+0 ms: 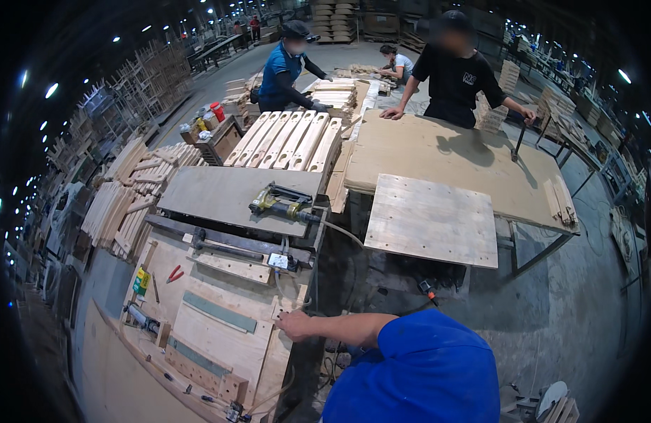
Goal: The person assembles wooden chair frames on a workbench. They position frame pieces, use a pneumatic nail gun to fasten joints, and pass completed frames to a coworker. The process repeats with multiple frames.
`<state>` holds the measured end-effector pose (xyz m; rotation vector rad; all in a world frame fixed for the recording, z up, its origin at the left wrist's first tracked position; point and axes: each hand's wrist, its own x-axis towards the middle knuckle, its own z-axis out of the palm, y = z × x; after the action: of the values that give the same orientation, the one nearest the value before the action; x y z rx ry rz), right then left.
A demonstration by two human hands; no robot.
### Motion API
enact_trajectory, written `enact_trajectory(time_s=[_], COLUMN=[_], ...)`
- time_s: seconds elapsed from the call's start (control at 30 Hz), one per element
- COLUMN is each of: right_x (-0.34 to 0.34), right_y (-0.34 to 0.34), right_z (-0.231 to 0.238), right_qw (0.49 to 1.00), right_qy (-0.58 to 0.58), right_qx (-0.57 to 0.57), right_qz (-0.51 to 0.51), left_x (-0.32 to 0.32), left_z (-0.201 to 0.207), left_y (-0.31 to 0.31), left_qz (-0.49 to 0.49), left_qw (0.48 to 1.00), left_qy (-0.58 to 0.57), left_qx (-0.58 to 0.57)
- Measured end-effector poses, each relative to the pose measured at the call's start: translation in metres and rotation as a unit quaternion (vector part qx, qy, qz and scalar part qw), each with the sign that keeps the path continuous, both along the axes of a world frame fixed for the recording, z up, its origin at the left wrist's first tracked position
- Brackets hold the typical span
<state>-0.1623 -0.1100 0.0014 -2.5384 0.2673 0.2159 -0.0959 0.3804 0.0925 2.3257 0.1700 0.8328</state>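
Note:
My right hand [294, 326] reaches left from a blue sleeve [424, 352] to the right edge of the wooden work board [198, 310]. Its fingers look closed at a small dark spot by the edge strip; what they pinch, if anything, is too small to make out. My left hand is out of view. On the board lie two grey-green strips [220, 312], a drilled wooden block [191, 366], red-handled pliers [174, 273] and a small yellow-green box [141, 281]. A clamp-like metal bar [234, 249] runs along the board's far side.
A nail gun [283, 203] with a hose lies on the grey panel [234, 190] beyond. Slotted wooden slats [283, 141] are stacked behind it. A person in black [456, 84] holds a hammer-like tool [517, 144] at a plywood table [438, 151]; another in blue [280, 70] handles slats.

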Motion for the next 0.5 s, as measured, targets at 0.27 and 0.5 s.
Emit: enact_trajectory(time_s=[0.27, 0.5], right_x=[-0.002, 0.003], right_y=[-0.001, 0.002], right_z=[-0.001, 0.003], right_qw=[1.000, 0.999], right_qy=[-0.001, 0.029], right_qx=[-0.014, -0.004], right_qz=[0.005, 0.011], left_x=[-0.019, -0.017], left_z=[-0.002, 0.001], left_y=[0.015, 0.018], left_qz=[0.082, 0.097], left_qw=[0.881, 0.931], left_qy=[0.124, 0.063], left_qx=[0.450, 0.347])
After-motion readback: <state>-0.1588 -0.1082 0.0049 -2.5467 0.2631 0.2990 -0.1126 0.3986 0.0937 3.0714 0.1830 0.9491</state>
